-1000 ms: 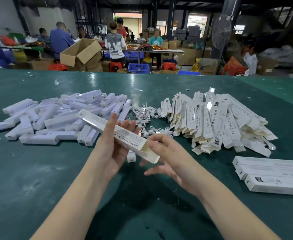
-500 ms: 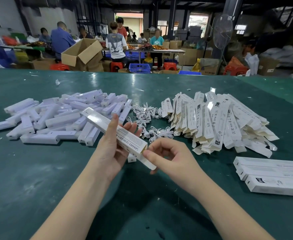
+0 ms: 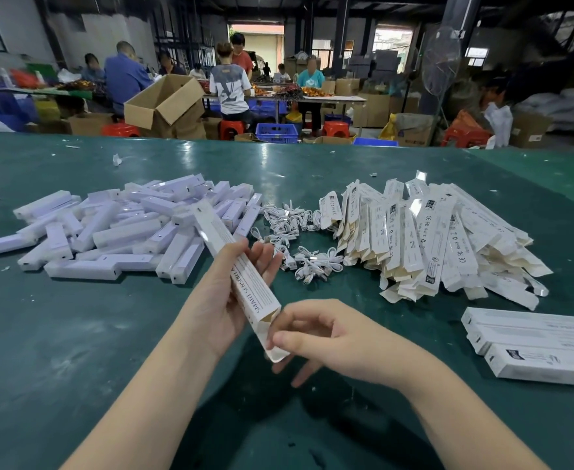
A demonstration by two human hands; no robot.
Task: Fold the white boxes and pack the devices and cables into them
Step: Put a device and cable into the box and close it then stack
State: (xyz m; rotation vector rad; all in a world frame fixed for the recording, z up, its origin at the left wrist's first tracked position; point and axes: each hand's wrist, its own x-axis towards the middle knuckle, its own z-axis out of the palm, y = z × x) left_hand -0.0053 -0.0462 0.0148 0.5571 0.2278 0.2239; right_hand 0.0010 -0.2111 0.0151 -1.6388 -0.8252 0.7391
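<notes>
My left hand (image 3: 226, 300) grips a long white box (image 3: 234, 266) above the green table (image 3: 75, 334), its near end open towards me. My right hand (image 3: 319, 337) pinches the end flap of that box between thumb and fingers. A heap of white devices (image 3: 126, 228) lies to the left. Small coiled white cables (image 3: 292, 232) lie in the middle. A pile of flat unfolded white boxes (image 3: 431, 239) spreads out on the right.
Three folded white boxes (image 3: 536, 344) lie side by side at the right edge. Scraps of paper dot the table. Beyond the far edge stand an open cardboard carton (image 3: 167, 103), stools, crates and several people at other tables.
The box has swung from lying across to pointing more away from me. My right hand has moved from its side to the near end flap.
</notes>
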